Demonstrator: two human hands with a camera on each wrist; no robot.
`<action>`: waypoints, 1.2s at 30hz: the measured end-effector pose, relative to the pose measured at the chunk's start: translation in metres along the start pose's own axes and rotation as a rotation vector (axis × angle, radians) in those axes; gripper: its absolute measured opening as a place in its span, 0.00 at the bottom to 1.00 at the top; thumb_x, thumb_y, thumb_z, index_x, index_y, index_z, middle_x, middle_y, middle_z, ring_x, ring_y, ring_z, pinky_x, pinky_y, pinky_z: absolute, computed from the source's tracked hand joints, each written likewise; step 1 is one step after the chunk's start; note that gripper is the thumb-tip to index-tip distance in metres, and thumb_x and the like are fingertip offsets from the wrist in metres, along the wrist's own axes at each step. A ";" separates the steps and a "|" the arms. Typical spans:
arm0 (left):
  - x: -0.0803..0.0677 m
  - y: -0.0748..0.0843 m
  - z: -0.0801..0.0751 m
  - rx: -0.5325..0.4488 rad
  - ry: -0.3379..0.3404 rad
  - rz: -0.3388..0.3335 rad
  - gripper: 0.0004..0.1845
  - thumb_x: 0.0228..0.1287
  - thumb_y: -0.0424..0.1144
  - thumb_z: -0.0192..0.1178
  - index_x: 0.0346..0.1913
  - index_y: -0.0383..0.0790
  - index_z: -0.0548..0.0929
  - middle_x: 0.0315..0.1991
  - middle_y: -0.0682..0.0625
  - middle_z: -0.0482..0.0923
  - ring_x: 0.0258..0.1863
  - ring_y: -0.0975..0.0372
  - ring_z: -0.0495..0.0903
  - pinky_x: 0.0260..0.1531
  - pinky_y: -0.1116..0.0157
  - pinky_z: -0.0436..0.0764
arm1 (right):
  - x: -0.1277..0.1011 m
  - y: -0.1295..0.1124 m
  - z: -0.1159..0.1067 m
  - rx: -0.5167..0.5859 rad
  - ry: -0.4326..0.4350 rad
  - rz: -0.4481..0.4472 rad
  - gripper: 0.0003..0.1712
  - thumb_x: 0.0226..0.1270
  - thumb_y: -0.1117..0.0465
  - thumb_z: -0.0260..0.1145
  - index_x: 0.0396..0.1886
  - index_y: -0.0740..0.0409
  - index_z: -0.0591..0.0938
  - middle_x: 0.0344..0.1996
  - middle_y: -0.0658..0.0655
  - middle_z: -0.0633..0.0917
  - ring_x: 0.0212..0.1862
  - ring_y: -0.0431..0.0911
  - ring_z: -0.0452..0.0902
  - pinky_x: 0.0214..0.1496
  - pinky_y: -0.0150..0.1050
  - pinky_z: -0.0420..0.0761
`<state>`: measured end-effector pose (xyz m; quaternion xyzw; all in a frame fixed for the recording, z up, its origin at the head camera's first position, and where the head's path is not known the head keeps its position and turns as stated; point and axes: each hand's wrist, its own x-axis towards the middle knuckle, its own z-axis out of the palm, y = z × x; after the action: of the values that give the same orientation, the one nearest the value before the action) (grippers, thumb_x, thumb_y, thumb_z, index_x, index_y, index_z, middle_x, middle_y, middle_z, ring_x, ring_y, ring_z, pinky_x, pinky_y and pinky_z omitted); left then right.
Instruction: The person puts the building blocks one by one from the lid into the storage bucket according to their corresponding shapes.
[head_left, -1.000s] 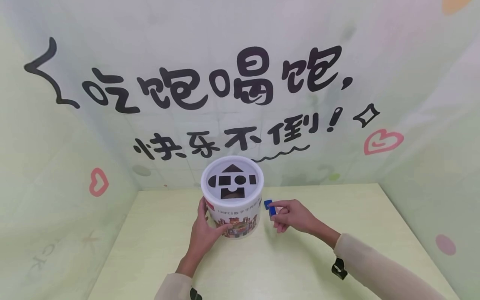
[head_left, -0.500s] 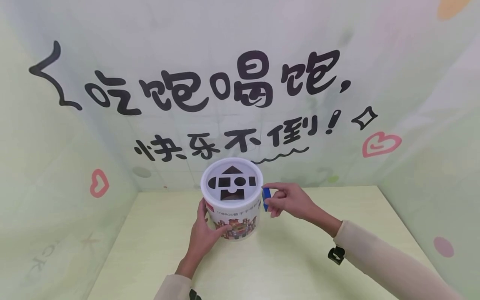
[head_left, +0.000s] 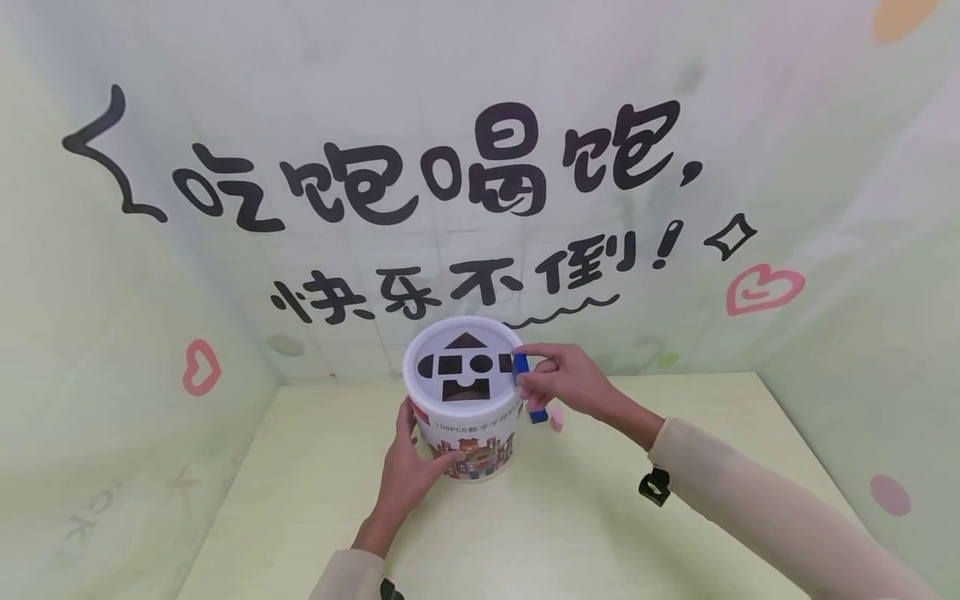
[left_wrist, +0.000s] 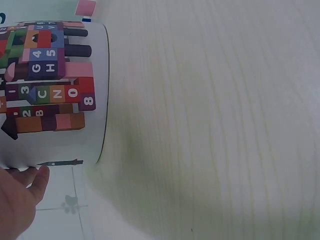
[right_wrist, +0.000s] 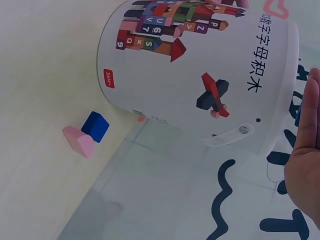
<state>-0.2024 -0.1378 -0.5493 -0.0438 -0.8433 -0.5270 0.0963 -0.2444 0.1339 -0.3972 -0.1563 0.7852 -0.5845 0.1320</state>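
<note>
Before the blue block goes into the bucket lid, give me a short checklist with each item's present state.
1. Bucket steadied: ok; the left hand holds its side wall, and it stands upright on the table.
2. Blue block in the grip: ok; the right hand pinches it at the lid's right edge.
3. Block over a matching hole: cannot tell; it sits near the small square hole, but alignment is unclear.
4. Lid seated: ok; it looks flush on the rim.
5. Holes unblocked: ok; all cutouts look dark and open.
6. Loose pieces out of the way: ok; another blue block and a pink block lie on the table beside the bucket's base.
</note>
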 end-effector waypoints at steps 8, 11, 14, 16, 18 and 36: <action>0.000 -0.001 0.000 0.004 -0.010 -0.009 0.64 0.42 0.57 0.77 0.77 0.60 0.44 0.75 0.48 0.56 0.72 0.49 0.59 0.66 0.44 0.69 | 0.019 0.003 0.001 0.064 0.013 0.009 0.28 0.63 0.66 0.68 0.63 0.66 0.75 0.25 0.60 0.87 0.25 0.48 0.85 0.38 0.53 0.88; 0.000 -0.002 0.001 0.002 -0.011 -0.009 0.64 0.41 0.58 0.77 0.77 0.61 0.44 0.76 0.49 0.55 0.72 0.49 0.60 0.66 0.45 0.70 | 0.025 0.003 0.001 0.075 0.024 0.013 0.28 0.63 0.67 0.67 0.63 0.66 0.75 0.25 0.61 0.86 0.24 0.47 0.84 0.36 0.51 0.89; -0.001 -0.003 0.001 0.005 -0.009 -0.009 0.64 0.40 0.61 0.76 0.77 0.62 0.44 0.75 0.49 0.56 0.72 0.50 0.60 0.65 0.46 0.70 | 0.030 0.004 0.002 0.086 0.042 0.026 0.27 0.63 0.67 0.66 0.62 0.67 0.75 0.24 0.61 0.86 0.23 0.47 0.84 0.35 0.48 0.89; -0.001 -0.003 0.001 0.008 -0.007 -0.007 0.64 0.40 0.62 0.76 0.77 0.63 0.44 0.75 0.50 0.57 0.72 0.50 0.60 0.65 0.46 0.71 | 0.033 0.005 0.002 0.094 0.056 0.041 0.26 0.63 0.67 0.65 0.62 0.67 0.75 0.24 0.61 0.86 0.23 0.47 0.84 0.34 0.48 0.89; -0.001 -0.002 0.001 0.010 -0.009 -0.008 0.64 0.40 0.62 0.76 0.77 0.64 0.44 0.75 0.50 0.57 0.72 0.50 0.60 0.66 0.46 0.70 | 0.036 0.005 0.003 0.093 0.067 0.057 0.25 0.63 0.67 0.65 0.61 0.66 0.76 0.24 0.61 0.86 0.23 0.47 0.84 0.33 0.47 0.89; 0.000 -0.003 -0.001 -0.009 -0.009 -0.003 0.63 0.41 0.60 0.77 0.76 0.64 0.45 0.74 0.51 0.59 0.72 0.50 0.60 0.66 0.45 0.70 | 0.052 -0.008 0.007 -0.021 0.014 0.202 0.25 0.60 0.68 0.69 0.58 0.64 0.78 0.23 0.61 0.86 0.20 0.46 0.83 0.35 0.50 0.89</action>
<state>-0.2032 -0.1396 -0.5516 -0.0455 -0.8414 -0.5307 0.0916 -0.2888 0.1046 -0.3933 -0.0735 0.8041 -0.5608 0.1832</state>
